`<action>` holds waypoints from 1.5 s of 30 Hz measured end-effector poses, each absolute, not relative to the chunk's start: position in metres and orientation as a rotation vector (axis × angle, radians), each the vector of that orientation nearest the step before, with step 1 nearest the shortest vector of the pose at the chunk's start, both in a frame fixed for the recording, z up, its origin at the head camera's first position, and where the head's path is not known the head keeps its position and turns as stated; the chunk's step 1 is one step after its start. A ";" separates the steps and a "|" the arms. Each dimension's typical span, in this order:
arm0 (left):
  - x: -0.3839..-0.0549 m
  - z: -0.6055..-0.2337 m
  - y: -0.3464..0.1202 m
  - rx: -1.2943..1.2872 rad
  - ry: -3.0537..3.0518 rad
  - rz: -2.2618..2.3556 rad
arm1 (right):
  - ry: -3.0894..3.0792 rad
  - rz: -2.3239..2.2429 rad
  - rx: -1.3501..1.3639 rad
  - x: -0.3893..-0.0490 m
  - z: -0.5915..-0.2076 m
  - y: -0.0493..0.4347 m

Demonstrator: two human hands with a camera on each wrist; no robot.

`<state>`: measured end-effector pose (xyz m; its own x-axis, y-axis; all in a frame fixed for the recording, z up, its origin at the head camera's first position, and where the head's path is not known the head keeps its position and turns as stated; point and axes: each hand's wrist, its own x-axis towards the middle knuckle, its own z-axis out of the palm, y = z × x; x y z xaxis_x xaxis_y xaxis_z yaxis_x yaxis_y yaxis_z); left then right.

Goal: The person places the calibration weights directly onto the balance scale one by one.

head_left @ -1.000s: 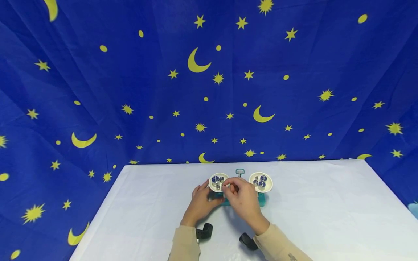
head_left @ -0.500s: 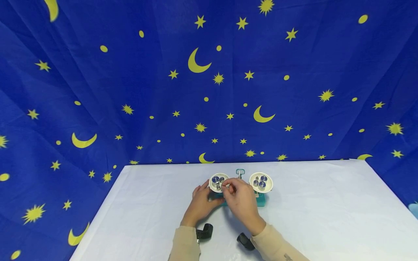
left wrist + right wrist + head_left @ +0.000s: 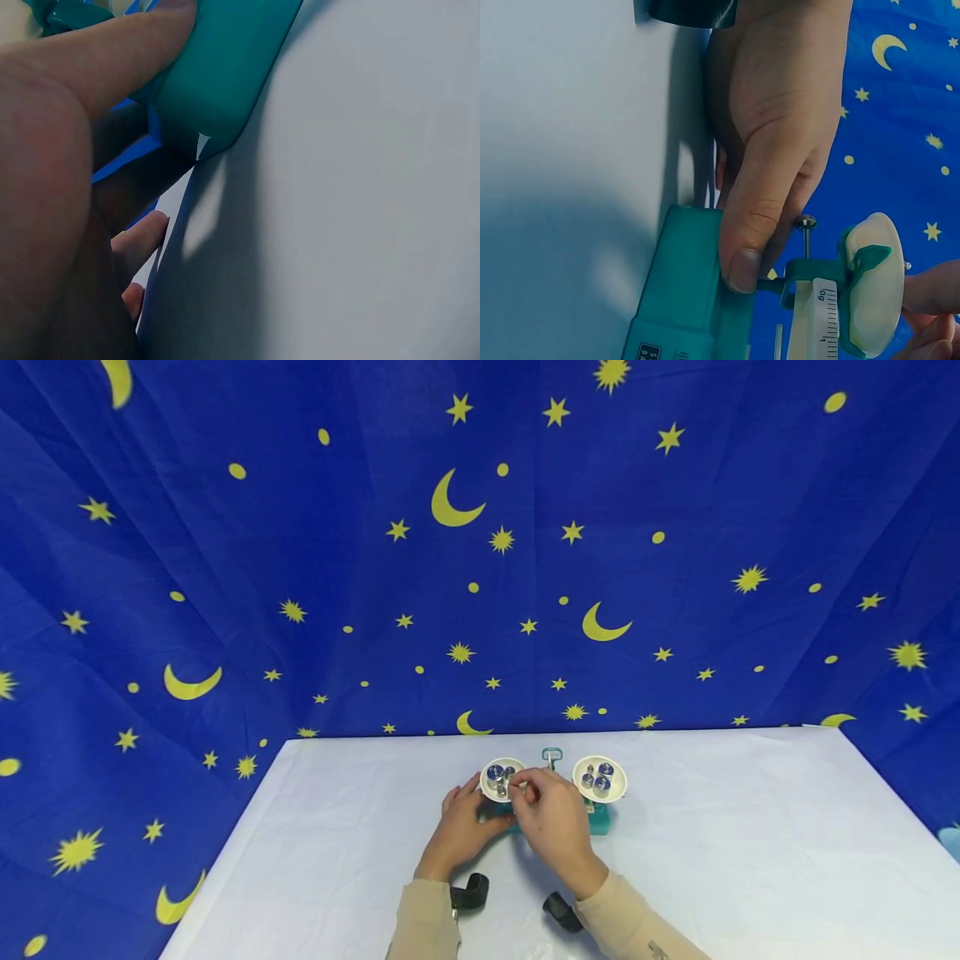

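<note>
A teal balance scale (image 3: 600, 822) stands on the table, with a white left pan (image 3: 486, 788) and a white right pan (image 3: 618, 783). Several metal weights (image 3: 495, 772) sit in the left pan, some blue-topped; more weights (image 3: 602, 786) fill the right one. My left hand (image 3: 463, 828) grips the left end of the base, its thumb (image 3: 747, 247) on the upper side in the right wrist view. My right hand (image 3: 561, 823) is at the left pan's right edge, thumb and index fingertips together. I cannot tell whether they pinch anything.
Black wrist mounts (image 3: 470, 893) show by both forearms. A teal-framed pointer (image 3: 552, 755) rises between the pans. White cloth (image 3: 750, 843) covers the table, and a blue curtain (image 3: 525, 577) with yellow stars and moons hangs behind it.
Over the last second my right hand and forearm have shifted slightly left, the fingertips staying by the left pan. My left hand keeps its grip on the base.
</note>
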<state>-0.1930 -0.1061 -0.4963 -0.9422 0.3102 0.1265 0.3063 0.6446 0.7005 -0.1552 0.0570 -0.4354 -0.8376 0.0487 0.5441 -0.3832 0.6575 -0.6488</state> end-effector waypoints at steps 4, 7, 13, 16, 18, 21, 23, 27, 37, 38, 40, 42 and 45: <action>-0.193 -0.497 -0.106 0.519 2.846 1.207 | -2.364 1.078 0.249 -0.155 -0.435 0.056; -0.193 -0.497 -0.106 0.516 2.848 1.212 | -2.372 1.078 0.243 -0.155 -0.434 0.056; -0.192 -0.497 -0.106 0.516 2.845 1.221 | -2.393 1.090 0.222 -0.155 -0.433 0.055; -0.193 -0.496 -0.106 0.515 2.842 1.220 | -2.400 1.086 0.213 -0.155 -0.433 0.055; -0.193 -0.496 -0.105 0.517 2.843 1.219 | -2.402 1.083 0.212 -0.155 -0.433 0.055; -0.192 -0.495 -0.105 0.514 2.843 1.214 | -2.404 1.082 0.215 -0.155 -0.433 0.055; -0.192 -0.495 -0.105 0.514 2.842 1.216 | -2.406 1.081 0.217 -0.155 -0.433 0.055; -0.192 -0.496 -0.105 0.516 2.845 1.216 | -2.408 1.076 0.221 -0.155 -0.433 0.055; -0.192 -0.497 -0.106 0.517 2.845 1.214 | -2.388 1.078 0.242 -0.153 -0.434 0.056; -0.192 -0.497 -0.106 0.520 2.844 1.215 | -2.386 1.082 0.245 -0.153 -0.434 0.057; -0.192 -0.497 -0.106 0.528 2.843 1.227 | -2.381 1.085 0.253 -0.151 -0.434 0.058; -0.192 -0.497 -0.106 0.534 2.844 1.242 | -2.380 1.091 0.258 -0.149 -0.433 0.060; -0.192 -0.497 -0.106 0.535 2.843 1.261 | -2.374 1.092 0.270 -0.144 -0.433 0.065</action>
<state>-0.1920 -0.1061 -0.4970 -0.9424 0.2998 0.1483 0.3112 0.6232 0.7175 -0.1444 0.0647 -0.4326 -0.8509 0.0305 0.5245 -0.3785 0.6568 -0.6522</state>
